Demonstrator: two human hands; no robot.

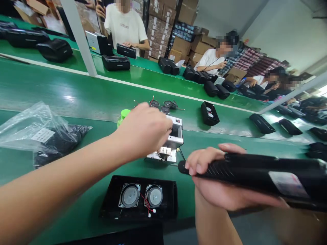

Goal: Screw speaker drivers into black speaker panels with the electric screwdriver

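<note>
My left hand (145, 131) is closed, its fingers curled down over a small white machine (174, 140) with a switch on top and a metal part in front. Whatever those fingers may pinch is hidden. On the right, my right hand (209, 173) grips a long black plastic housing (250, 172) by its left part, held up off the bench. Fine slits and a shiny label show on its side. Below the machine lies an open black speaker casing (112, 197) with two round speaker drivers (130, 195) and red wires ending in white plugs.
Left of my hand lies a clear plastic bag (48, 132) of black parts. A green bottle (124, 115) and several loose drivers (168, 104) stand behind. Farther back, black casings (209, 114) line the green bench, a white post (78, 37) rises, and people work opposite.
</note>
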